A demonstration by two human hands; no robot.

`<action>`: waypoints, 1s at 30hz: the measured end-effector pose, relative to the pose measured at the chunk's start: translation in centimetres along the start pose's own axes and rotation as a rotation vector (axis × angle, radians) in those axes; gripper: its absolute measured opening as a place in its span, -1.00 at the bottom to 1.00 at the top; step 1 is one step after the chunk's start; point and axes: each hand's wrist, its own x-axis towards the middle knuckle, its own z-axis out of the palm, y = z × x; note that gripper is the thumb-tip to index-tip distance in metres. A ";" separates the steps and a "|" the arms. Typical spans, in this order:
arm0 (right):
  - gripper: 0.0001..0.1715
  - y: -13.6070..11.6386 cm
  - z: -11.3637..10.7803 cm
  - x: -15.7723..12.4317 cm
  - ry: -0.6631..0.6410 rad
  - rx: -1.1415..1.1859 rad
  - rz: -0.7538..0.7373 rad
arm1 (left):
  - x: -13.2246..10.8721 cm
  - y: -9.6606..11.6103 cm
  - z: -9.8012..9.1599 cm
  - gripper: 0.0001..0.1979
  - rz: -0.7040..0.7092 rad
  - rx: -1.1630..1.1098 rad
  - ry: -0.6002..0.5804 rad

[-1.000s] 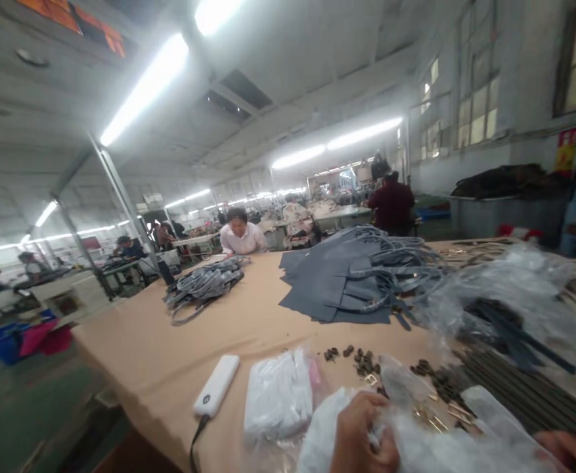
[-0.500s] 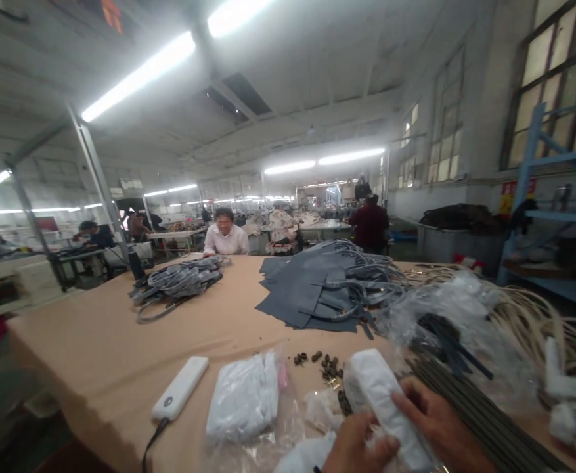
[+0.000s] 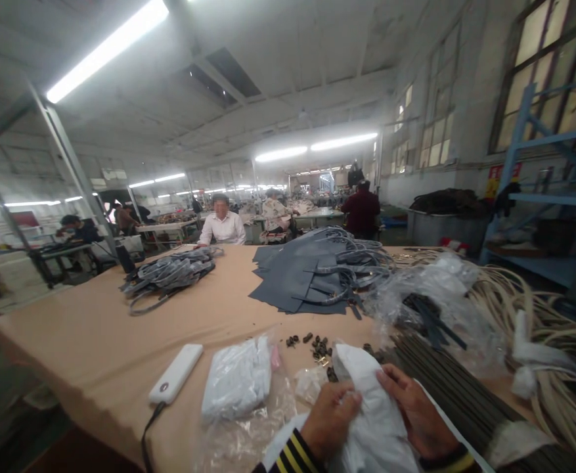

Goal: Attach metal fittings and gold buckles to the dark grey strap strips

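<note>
A piece of thin white cloth (image 3: 366,387), creased and partly opened out, hangs between my hands at the lower right of the table. My left hand (image 3: 330,417) pinches its left edge with thumb and fingers. On the other side, my right hand (image 3: 418,410) grips the right edge between thumb and fingertips. The lower end of the cloth runs out of the picture. Left of my hands lies a clear plastic bag with a stack of folded white cloth (image 3: 238,378) in it. Small dark metal fittings (image 3: 320,345) are scattered just beyond the cloth.
A white power bank (image 3: 175,373) with a black cable lies to the left. Grey-blue panels with straps (image 3: 288,276) are piled farther back, beside a heap of grey straps (image 3: 169,272). Dark strips (image 3: 445,374), clear plastic and beige cords (image 3: 519,295) fill the right. A person (image 3: 221,226) sits beyond the table.
The white cloth was a narrow folded bundle and is now opened wider between my hands. My view has shifted slightly, and more of both sleeves shows.
</note>
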 end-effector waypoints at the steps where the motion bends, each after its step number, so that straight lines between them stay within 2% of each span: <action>1: -0.71 0.1 -0.1 0.0 0.000 0.030 0.009 | 0.0 0.0 0.1 -0.62 -0.026 -0.057 -0.020; 4: -0.68 0.6 -0.2 0.1 0.018 0.130 -0.002 | 0.1 -0.5 0.4 -0.67 -0.145 -0.229 -0.020; 9: -0.64 1.4 -0.6 0.7 0.049 0.285 -0.020 | 0.7 -1.3 0.5 -0.73 -0.260 -0.263 0.066; 16: -0.65 1.5 -1.2 0.9 0.087 0.245 -0.064 | 1.0 -0.9 0.4 -0.69 -0.347 -0.299 0.056; 19: -0.68 1.7 -1.8 1.1 0.161 0.078 -0.108 | 1.1 -0.8 0.3 -0.71 -0.342 -0.259 0.066; 23: -0.76 2.1 -2.6 1.0 0.281 -0.470 -0.282 | 1.3 -0.3 0.6 -0.77 -0.279 -0.143 0.072; 25: -0.80 2.3 -3.0 1.0 0.329 -0.663 -0.345 | 1.6 -0.1 1.0 -0.84 -0.239 -0.073 0.068; 28: -0.73 2.1 -3.3 1.2 0.338 -0.735 -0.268 | 2.2 0.1 1.8 -0.94 -0.151 0.133 0.115; 30: -0.64 1.6 -3.3 1.1 0.237 -0.698 -0.144 | 2.5 0.2 2.4 -0.89 -0.078 0.240 0.106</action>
